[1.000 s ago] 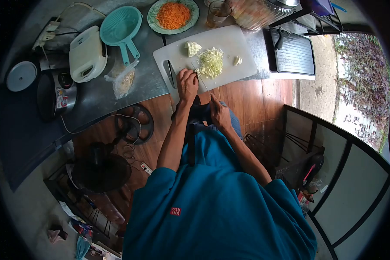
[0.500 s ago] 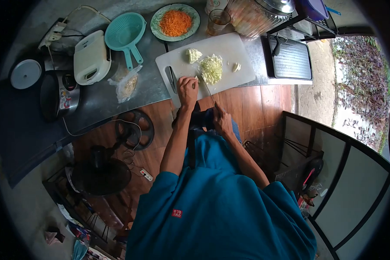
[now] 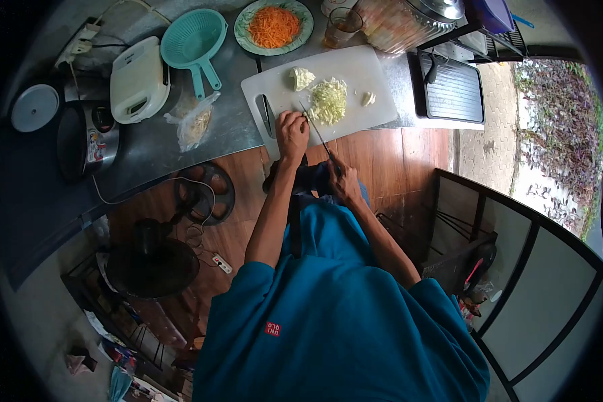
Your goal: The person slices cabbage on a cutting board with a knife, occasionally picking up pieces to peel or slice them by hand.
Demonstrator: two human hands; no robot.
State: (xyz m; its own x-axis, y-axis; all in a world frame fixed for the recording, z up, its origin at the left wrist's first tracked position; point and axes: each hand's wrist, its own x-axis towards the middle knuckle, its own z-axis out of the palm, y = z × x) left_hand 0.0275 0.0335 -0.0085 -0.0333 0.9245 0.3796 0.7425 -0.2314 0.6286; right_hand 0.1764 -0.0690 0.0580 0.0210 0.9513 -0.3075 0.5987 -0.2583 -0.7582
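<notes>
My right hand [image 3: 344, 182] is closed round the handle of a kitchen knife [image 3: 319, 134], whose blade slants up over the near edge of the white cutting board [image 3: 365, 74]. Beside the blade, my left hand [image 3: 292, 136] rests on the board with curled fingers over a small piece of cabbage, mostly hidden under the fingertips. A heap of shredded cabbage [image 3: 329, 102] lies right of the blade. Farther back sits a cabbage chunk [image 3: 302, 78], and a smaller cabbage piece [image 3: 368, 99] lies to the right.
A plate of grated carrot [image 3: 273, 28], a glass [image 3: 342, 28] and a big clear jar [image 3: 395, 25] stand behind the board. To the left are a green colander [image 3: 193, 39], a plastic bag [image 3: 195, 126] and a white sandwich maker [image 3: 139, 80]. A grill pan [image 3: 453, 87] lies right.
The knife blade has tilted a little toward my left hand, and my right hand has shifted slightly. The pale piece at my left fingertips shows less. The whole view has shifted slightly.
</notes>
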